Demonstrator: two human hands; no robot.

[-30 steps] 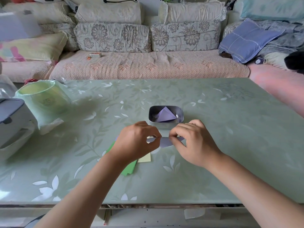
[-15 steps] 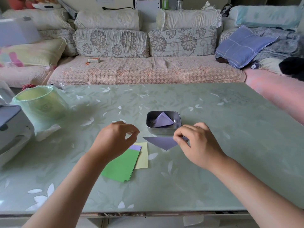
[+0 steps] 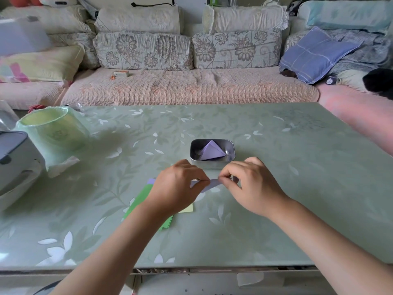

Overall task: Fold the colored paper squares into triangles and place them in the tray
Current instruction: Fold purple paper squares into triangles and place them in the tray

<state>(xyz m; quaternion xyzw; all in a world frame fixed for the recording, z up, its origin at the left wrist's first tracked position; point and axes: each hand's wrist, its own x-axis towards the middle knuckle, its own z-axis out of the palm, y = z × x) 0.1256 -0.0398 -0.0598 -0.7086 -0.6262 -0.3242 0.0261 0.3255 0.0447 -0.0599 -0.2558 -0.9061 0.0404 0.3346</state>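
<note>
Between your hands the purple paper is pinched at both ends. Your left hand nips one end between thumb and fingertips, and your right hand nips the other the same way, the spare fingers curled in. Two pinches set this close let you match corners and press a crease, which is likely why you hold it so. Only a narrow lilac strip shows between your fingertips, thin and matte, with a corner dipping below it. Whether it touches the table I cannot tell.

Just beyond your knuckles sits the tray, near enough for a short drop. One purple triangle is already tented inside it.

Under your left wrist lie the green sheets, with a yellow sheet peeping out on the side toward your right hand. They look like stock waiting within easy reach.
</note>
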